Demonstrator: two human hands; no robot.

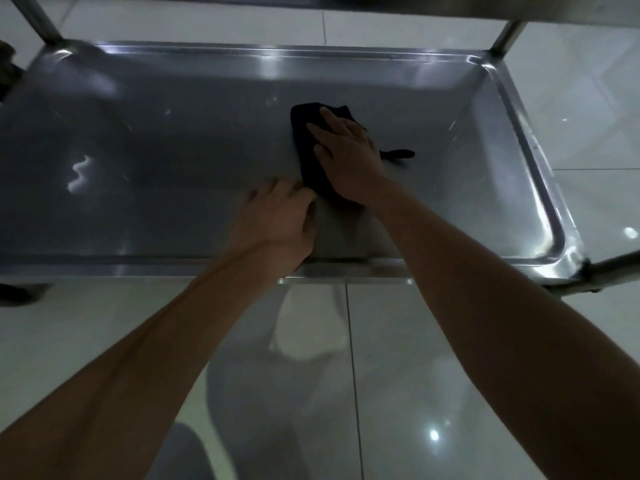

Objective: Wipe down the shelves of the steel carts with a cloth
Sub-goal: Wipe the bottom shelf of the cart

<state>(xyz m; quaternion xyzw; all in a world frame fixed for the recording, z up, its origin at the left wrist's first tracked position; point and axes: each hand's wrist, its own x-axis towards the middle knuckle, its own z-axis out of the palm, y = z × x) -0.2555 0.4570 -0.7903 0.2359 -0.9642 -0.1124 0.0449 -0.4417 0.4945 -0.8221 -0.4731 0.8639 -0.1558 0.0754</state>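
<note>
Cart shelf (194,140): sheet steel, smooth, satin-bright, with glossy highlights along its rolled rim and rounded corners; upright posts (504,38) of the same polished metal. Cloth (304,140): black, soft, matt fabric, lying flat on the steel under the bare right hand (349,157), a thin strip of it trailing out to the right. Floor (450,358): pale glazed tiles, very glossy, mirroring lights and shapes, with thin dark grout lines.
</note>
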